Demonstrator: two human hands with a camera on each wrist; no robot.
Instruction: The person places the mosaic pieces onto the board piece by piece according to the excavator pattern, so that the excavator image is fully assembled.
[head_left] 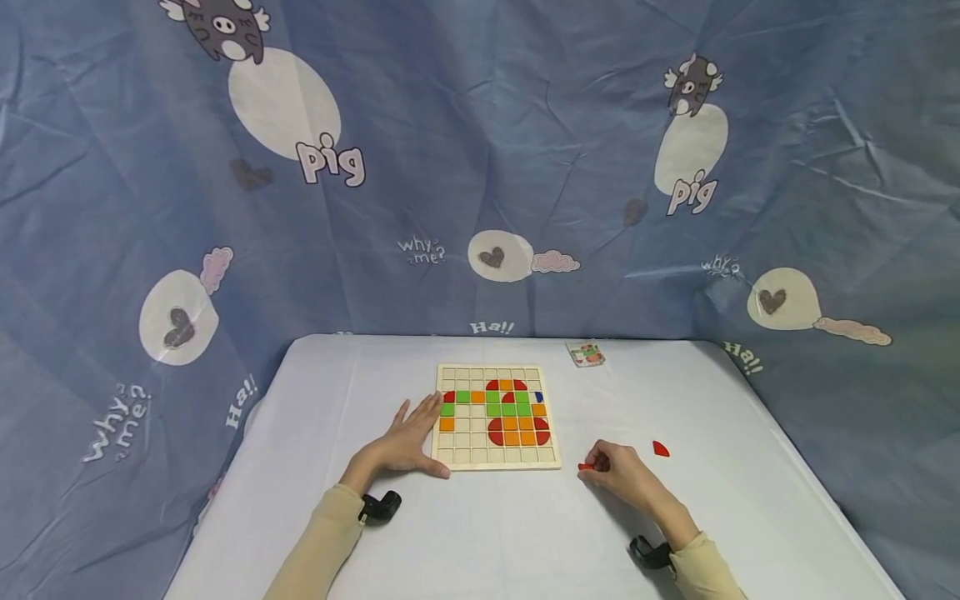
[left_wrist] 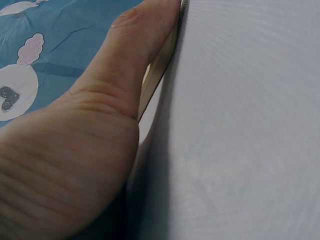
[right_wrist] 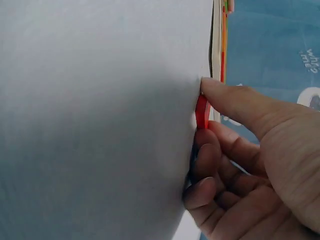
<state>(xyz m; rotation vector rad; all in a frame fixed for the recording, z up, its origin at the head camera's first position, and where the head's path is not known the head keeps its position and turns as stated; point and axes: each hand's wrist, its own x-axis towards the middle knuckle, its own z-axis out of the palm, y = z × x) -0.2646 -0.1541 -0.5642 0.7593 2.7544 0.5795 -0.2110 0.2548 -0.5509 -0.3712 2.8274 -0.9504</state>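
A square wooden grid board (head_left: 495, 467) lies on the table, partly filled with red, orange, green and blue tiles. My left hand (head_left: 405, 442) rests at its left side, fingers spread along the edge and thumb by the near corner. In the left wrist view the thumb (left_wrist: 125, 55) lies along the board's side. Right of the near right corner, my right hand (head_left: 621, 477) pinches a small red tile (right_wrist: 201, 112) between thumb and index finger, low at the tabletop. The other fingers curl in below it. That tile shows edge-on, its full outline hidden.
A loose red quarter-round tile (head_left: 660, 449) lies on the table to the right of my right hand. Beyond the board, at the table's far side, sits a small pattern card (head_left: 585, 354). A blue printed cloth (head_left: 480, 167) hangs behind the white table (head_left: 480, 533).
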